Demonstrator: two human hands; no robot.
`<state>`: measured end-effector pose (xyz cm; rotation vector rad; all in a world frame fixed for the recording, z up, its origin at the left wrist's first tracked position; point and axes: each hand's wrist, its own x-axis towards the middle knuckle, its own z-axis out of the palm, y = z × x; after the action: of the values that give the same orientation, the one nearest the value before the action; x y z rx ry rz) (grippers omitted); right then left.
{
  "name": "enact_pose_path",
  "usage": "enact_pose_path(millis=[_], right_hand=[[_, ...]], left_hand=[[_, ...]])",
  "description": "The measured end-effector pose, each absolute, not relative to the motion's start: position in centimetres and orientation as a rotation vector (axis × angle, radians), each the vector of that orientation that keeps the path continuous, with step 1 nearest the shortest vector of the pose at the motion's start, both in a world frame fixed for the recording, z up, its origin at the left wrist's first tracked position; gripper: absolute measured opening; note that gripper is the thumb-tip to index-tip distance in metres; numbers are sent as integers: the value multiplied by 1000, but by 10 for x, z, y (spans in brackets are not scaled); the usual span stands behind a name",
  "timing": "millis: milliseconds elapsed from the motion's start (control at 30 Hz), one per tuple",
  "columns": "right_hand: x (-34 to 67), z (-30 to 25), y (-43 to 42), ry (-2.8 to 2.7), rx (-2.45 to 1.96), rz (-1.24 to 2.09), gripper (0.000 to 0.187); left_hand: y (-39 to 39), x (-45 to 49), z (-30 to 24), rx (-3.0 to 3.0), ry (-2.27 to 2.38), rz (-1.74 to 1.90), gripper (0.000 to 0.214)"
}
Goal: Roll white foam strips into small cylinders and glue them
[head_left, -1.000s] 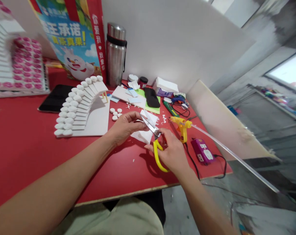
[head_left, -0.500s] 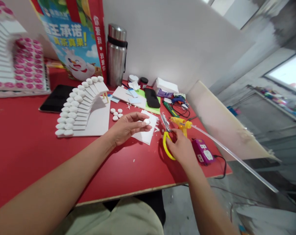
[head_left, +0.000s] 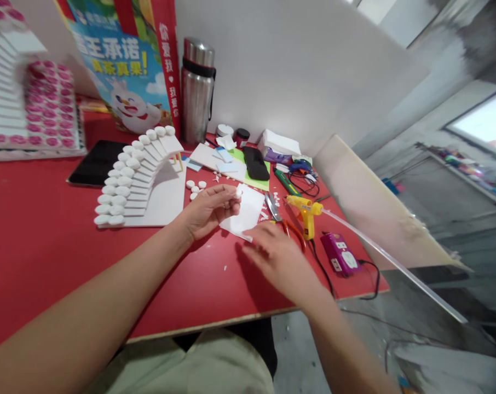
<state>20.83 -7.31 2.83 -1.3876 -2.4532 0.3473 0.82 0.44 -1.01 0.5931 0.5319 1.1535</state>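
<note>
My left hand [head_left: 211, 212] is closed in a pinch on a small white disc [head_left: 238, 193], above a folded sheet of white paper [head_left: 248, 210]. Slightly blurred, my right hand [head_left: 278, 257] hovers with its fingers apart and nothing in them, near the paper's lower corner. Beyond it, scissors [head_left: 272, 206] with yellow and orange handles lie on the table, partly covered by this hand. Several white discs [head_left: 190, 185] sit left of the paper, some behind my left hand. A curved white model staircase [head_left: 138, 191] stands further left, edged with similar discs.
A yellow glue gun [head_left: 307, 210] with a long clear stick [head_left: 387, 257] lies right of the scissors, near a purple power box [head_left: 340, 254]. A steel flask [head_left: 197, 93], a printed bag [head_left: 127, 71], a black phone [head_left: 256, 163] and a flower-covered model [head_left: 48, 106] stand or lie behind.
My right hand has let go of the scissors, which now lie on the table, and has moved left toward my left hand. My left hand, still holding the disc, has shifted slightly left.
</note>
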Motion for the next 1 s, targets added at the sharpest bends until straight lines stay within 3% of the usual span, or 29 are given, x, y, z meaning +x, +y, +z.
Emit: enact_pose_path(millis=[67, 133, 400, 600, 767, 1000], right_hand=[[193, 27, -82, -2532, -1293, 618, 17], [182, 23, -87, -2596, -1295, 680, 13], [173, 11, -84, -2829, -1366, 380, 8], [217, 31, -26, -2147, -1506, 138, 17], [202, 29, 0, -1699, -1217, 881, 26], [167, -1, -16, -1664, -1081, 823, 34]], left_hand=[[4, 8, -9, 583, 535, 1163, 36], [5, 8, -8, 574, 526, 1165, 38], [5, 6, -11, 652, 463, 1100, 40], [3, 6, -11, 714, 370, 1076, 38], [4, 7, -12, 782, 452, 1098, 39], [7, 8, -18, 815, 615, 1169, 33]])
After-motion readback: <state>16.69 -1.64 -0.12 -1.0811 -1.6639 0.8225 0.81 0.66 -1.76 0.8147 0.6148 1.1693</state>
